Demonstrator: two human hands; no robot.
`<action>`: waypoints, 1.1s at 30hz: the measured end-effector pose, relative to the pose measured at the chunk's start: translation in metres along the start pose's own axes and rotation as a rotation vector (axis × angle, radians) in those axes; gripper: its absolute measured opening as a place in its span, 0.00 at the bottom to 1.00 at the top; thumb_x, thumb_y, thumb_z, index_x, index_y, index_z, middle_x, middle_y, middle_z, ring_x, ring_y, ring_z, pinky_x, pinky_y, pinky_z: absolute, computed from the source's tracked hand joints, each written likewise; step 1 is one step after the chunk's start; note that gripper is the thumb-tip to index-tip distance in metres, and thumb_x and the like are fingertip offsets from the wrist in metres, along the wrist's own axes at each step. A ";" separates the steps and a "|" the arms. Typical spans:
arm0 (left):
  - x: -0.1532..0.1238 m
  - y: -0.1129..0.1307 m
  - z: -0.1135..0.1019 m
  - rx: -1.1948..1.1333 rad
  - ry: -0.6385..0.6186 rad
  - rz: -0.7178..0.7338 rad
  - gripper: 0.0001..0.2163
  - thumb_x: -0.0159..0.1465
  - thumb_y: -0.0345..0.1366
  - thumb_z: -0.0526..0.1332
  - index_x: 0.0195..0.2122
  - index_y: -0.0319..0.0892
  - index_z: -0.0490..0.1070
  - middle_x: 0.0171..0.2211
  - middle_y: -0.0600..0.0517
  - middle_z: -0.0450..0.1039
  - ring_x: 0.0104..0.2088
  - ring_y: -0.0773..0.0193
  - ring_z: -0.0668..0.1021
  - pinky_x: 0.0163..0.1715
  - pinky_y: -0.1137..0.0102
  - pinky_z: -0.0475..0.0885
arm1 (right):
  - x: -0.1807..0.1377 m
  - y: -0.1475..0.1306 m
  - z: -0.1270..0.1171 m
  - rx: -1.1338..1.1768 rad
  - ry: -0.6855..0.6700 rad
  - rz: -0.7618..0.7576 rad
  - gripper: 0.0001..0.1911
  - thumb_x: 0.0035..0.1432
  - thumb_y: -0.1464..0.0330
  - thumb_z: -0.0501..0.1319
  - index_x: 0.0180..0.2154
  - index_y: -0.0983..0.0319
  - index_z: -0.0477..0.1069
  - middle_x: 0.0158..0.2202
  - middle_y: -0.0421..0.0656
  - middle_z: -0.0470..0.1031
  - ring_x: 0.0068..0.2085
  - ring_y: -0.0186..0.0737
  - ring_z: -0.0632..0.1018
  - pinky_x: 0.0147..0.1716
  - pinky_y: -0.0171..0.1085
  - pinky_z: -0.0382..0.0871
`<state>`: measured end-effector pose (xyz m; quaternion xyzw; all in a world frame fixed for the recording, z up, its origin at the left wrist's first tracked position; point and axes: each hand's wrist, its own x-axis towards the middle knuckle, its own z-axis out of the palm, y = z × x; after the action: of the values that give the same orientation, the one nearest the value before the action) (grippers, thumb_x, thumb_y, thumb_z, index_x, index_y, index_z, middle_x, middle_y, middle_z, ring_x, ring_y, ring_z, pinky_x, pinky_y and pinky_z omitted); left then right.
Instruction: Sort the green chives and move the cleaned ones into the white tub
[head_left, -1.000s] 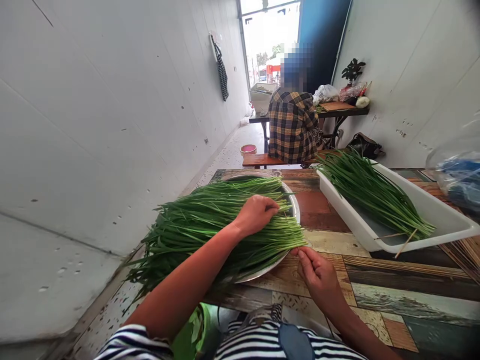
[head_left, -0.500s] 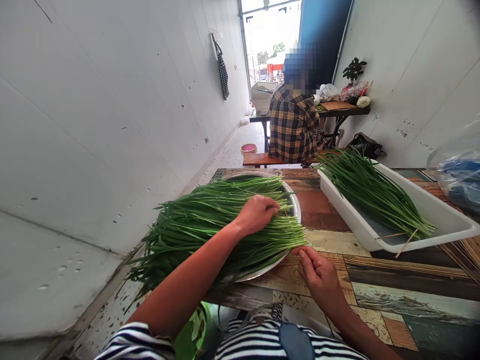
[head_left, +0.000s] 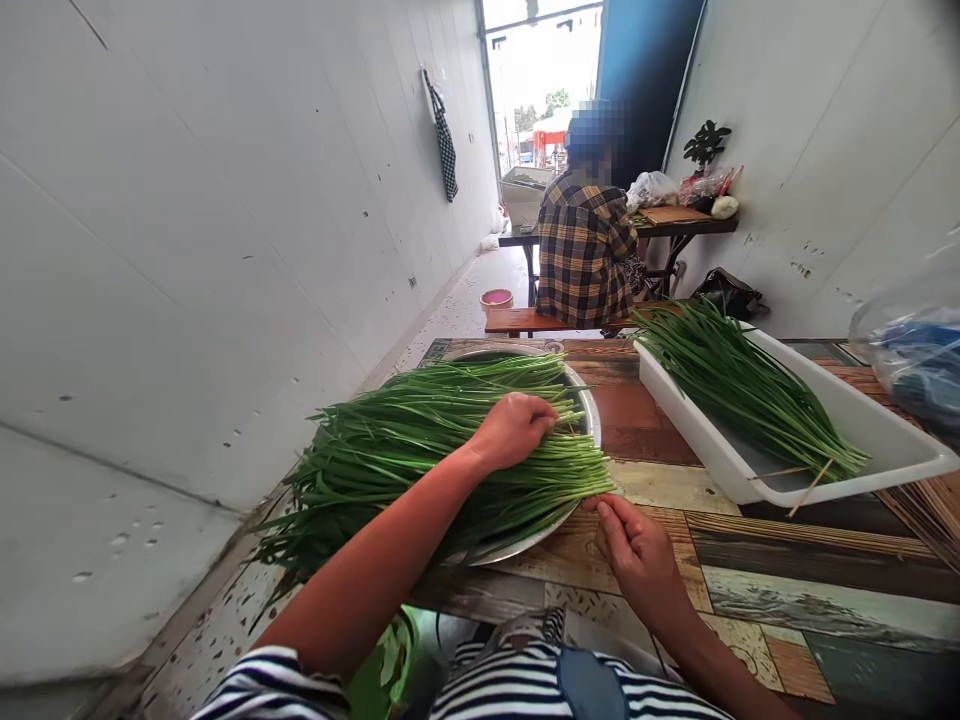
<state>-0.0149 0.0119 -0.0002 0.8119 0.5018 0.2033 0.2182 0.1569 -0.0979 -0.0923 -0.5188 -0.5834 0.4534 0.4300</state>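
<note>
Long green garlic chives (head_left: 390,440) lie across a round metal basin (head_left: 594,405), leaves to the left and pale stem ends to the right. My left hand (head_left: 514,430) rests over the stems, its fingers closed in a pinch near their cut ends. Beside the nearer stem ends, at the basin's rim, my right hand (head_left: 637,545) is closed too, thumb against forefinger. A thin, tan, straw-like strand shows in small pieces by both sets of fingertips; most of it is hidden among the stems.
To the right, a white plastic tray (head_left: 694,425) holds a chive bundle (head_left: 772,400) tied with straw. Dry straw strips (head_left: 922,515) and a clear plastic bag (head_left: 919,350) are at the right edge. A person in a plaid shirt (head_left: 581,250) sits on a bench ahead.
</note>
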 end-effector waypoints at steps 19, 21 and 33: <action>-0.001 0.000 -0.002 -0.045 -0.010 -0.025 0.11 0.58 0.30 0.53 0.29 0.37 0.76 0.25 0.53 0.75 0.25 0.70 0.71 0.29 0.76 0.64 | 0.000 -0.002 0.000 -0.021 0.012 -0.008 0.18 0.62 0.58 0.49 0.38 0.66 0.68 0.16 0.33 0.54 0.18 0.31 0.59 0.17 0.31 0.50; -0.001 0.000 -0.002 -0.050 -0.011 -0.031 0.11 0.57 0.30 0.53 0.29 0.36 0.76 0.25 0.53 0.76 0.25 0.70 0.71 0.29 0.76 0.65 | 0.000 -0.003 0.000 -0.027 0.016 -0.014 0.18 0.62 0.58 0.49 0.38 0.66 0.68 0.16 0.33 0.54 0.18 0.31 0.59 0.18 0.31 0.50; -0.001 -0.001 -0.001 -0.051 -0.024 -0.019 0.11 0.58 0.29 0.53 0.28 0.36 0.76 0.24 0.53 0.75 0.26 0.70 0.72 0.29 0.76 0.64 | -0.001 -0.003 0.000 -0.035 0.013 -0.006 0.19 0.62 0.58 0.49 0.38 0.65 0.69 0.16 0.32 0.52 0.18 0.31 0.58 0.17 0.30 0.50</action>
<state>-0.0167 0.0120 0.0000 0.8036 0.5017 0.2042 0.2466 0.1565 -0.0989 -0.0897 -0.5274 -0.5899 0.4384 0.4261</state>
